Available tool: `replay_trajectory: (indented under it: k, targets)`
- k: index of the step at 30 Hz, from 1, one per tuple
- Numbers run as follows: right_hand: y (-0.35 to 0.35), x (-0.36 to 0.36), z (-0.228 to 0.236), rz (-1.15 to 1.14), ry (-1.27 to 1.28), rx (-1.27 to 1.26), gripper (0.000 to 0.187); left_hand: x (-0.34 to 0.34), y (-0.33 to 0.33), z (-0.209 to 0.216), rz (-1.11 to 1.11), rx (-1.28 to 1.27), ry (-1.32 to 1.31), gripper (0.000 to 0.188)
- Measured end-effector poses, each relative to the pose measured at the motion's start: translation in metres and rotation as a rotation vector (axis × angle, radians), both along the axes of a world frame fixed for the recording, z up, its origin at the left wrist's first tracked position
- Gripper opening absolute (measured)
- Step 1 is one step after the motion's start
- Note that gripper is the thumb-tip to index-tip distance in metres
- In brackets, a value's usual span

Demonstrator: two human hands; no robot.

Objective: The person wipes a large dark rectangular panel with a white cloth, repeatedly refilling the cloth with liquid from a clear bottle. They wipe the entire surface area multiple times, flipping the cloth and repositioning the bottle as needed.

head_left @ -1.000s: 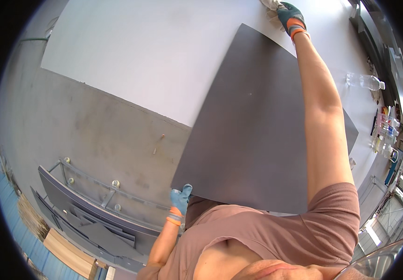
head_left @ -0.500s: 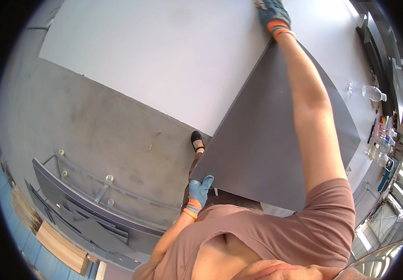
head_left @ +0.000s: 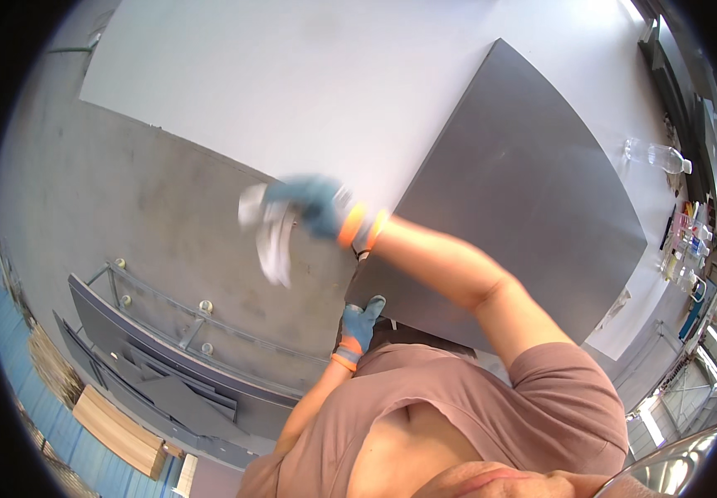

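Observation:
A large dark grey panel (head_left: 533,191) lies on the white-topped table (head_left: 292,83), its near edge against my body. My left hand (head_left: 359,324), in a blue glove with an orange cuff, grips the panel's near left corner, thumb on top. My right hand (head_left: 313,203), gloved alike and smeared by motion, is away from the panel, past its left edge and over the table's near edge. From its fingers hangs a white cloth (head_left: 274,245), also blurred.
A clear plastic bottle (head_left: 657,156) lies on the table at the right, near a clear holder (head_left: 686,249) with small items. At lower left a wheeled cart (head_left: 176,336) stands beside several grey panels (head_left: 180,398). Wooden boards (head_left: 118,432) lie beyond it.
My right hand has swept from the panel's far corner to the left and toward me, carrying the white cloth off the panel. My left hand stays at the near corner.

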State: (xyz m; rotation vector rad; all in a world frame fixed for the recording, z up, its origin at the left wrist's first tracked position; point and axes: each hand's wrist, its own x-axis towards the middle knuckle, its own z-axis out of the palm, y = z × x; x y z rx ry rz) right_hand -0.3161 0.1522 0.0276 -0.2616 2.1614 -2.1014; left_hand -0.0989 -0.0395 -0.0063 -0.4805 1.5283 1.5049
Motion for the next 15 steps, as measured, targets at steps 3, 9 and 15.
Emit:
replay_trajectory:
  k: [3,9,15]
  targets:
    - [0.126,-0.049,-0.039,-0.509,0.324,-0.044,0.046,-0.002,0.014,0.01,0.179,0.086,0.018,0.033]
    - [0.355,-0.129,-0.07,-1.091,0.307,1.095,0.044,-0.005,0.013,0.01,0.083,0.103,0.032,0.043]
    - [0.271,-0.257,-0.075,-0.893,0.115,1.319,0.053,0.007,0.008,0.005,0.136,0.108,0.032,0.059]
